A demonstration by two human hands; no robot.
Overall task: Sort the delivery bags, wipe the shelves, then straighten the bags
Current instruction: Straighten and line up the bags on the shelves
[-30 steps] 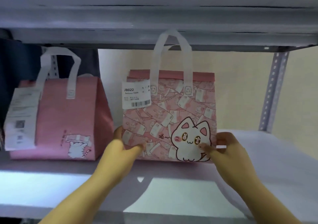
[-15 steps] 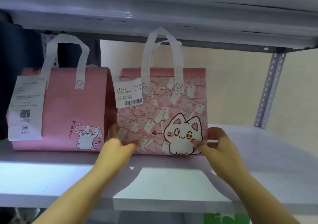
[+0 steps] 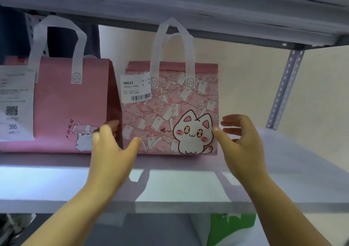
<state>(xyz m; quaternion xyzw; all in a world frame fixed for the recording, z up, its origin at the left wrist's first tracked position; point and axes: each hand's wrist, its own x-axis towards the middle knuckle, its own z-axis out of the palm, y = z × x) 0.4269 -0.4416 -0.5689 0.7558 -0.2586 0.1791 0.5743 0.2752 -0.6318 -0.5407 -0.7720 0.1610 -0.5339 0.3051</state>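
A pink cat-print delivery bag (image 3: 170, 109) with white handles and a J8022 label stands upright on the white shelf (image 3: 170, 187). Its left side sits against a plain pink bag (image 3: 71, 102) that carries a long receipt marked 366. My left hand (image 3: 111, 151) is spread at the cat bag's lower left corner, thumb over the front, fingers reaching into the gap between the two bags. My right hand (image 3: 239, 143) is at the lower right corner with fingers apart beside the bag and only the thumb tip near its edge.
The shelf board above (image 3: 170, 5) hangs just over the bag handles. A perforated metal upright (image 3: 285, 88) stands at the right rear. The shelf right of the cat bag is bare. A green and white bag (image 3: 230, 226) shows on the level below.
The cat bag has slid left until it sits against the plain pink bag. Both hands, which gripped its lower corners, have loosened and spread their fingers.
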